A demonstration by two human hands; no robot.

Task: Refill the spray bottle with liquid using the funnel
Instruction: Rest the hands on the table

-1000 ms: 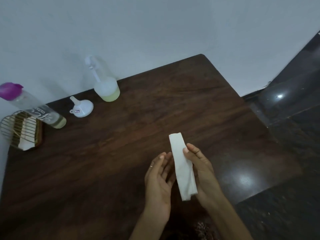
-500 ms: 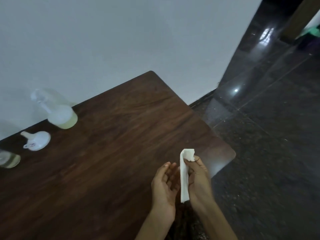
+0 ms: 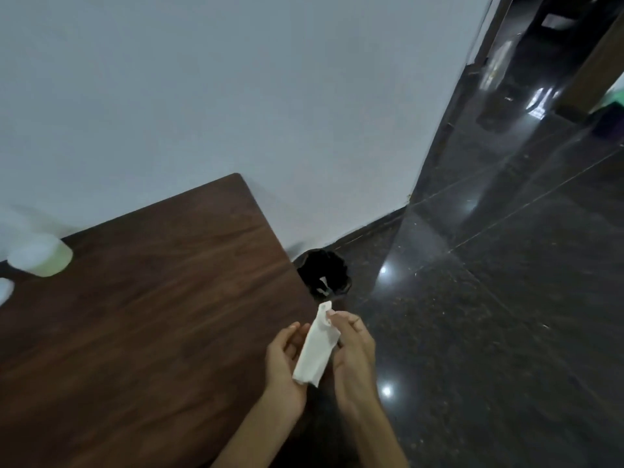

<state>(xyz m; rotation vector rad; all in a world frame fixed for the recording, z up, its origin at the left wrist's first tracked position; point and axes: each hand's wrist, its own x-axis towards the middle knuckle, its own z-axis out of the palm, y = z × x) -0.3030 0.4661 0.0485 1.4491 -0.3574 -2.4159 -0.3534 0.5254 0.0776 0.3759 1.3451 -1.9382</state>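
White folded tissue (image 3: 315, 347) is pinched by the right hand (image 3: 353, 358) beside the relaxed, empty left hand (image 3: 283, 358), apparently for disposal in the black bin (image 3: 326, 276) just beyond (spray bottle (image 3: 40, 255) stands far left, blurred).

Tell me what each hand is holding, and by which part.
The right hand pinches a folded white tissue near its top end. The left hand is open beside the tissue's lower part, gripping nothing.
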